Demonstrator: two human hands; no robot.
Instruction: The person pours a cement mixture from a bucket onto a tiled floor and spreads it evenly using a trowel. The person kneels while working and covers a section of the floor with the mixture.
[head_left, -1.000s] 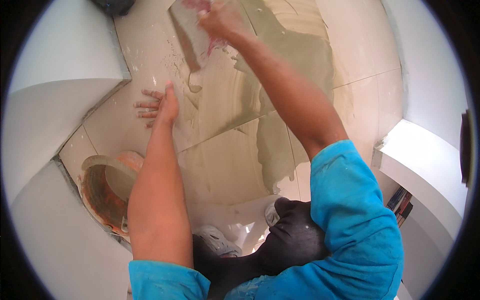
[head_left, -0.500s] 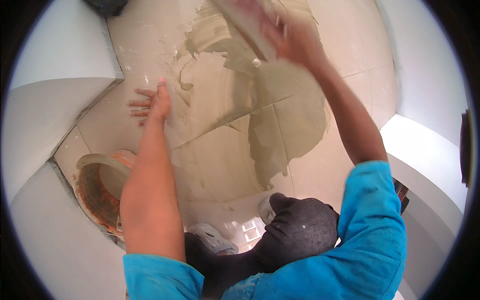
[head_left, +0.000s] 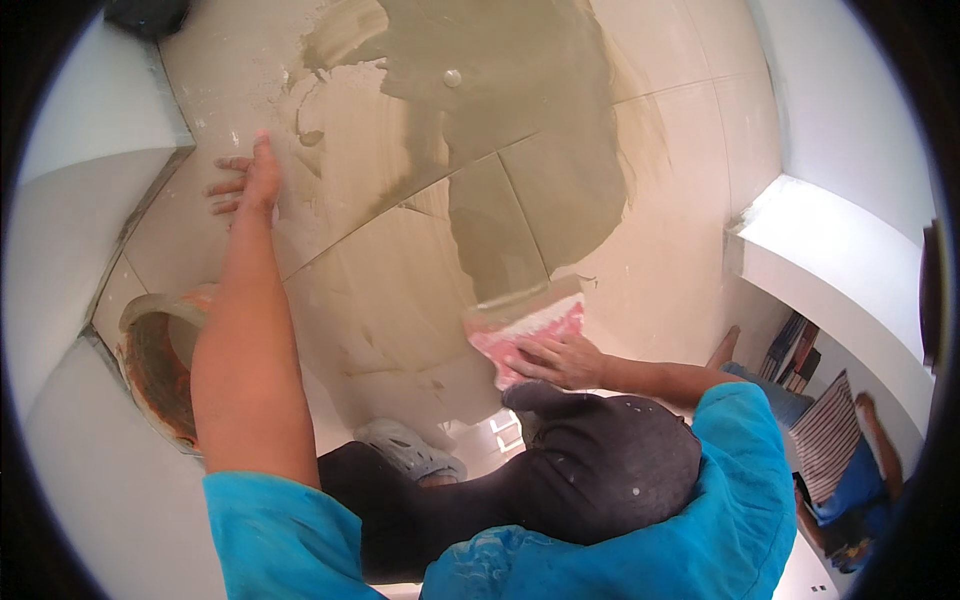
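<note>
My right hand grips a pink-and-white spreader. Its grey edge meets the floor at the near end of a wet, grey-green grout slurry patch. The slurry covers several beige tiles and the joints between them, with thinner smears to the left. Out to the left, my left hand has its fingers spread and nothing in it. Whether it rests on the floor or hovers just above, I cannot tell.
A stained orange bucket stands by the left wall, partly behind my left forearm. A dark object lies at the far left. A white ledge juts out at the right, with another person beyond it. A small round pale spot shows in the slurry.
My right hand has drawn the spreader from the far side back toward my knees, and slurry now covers more of the far middle floor. My view has shifted; the left hand stays spread.
</note>
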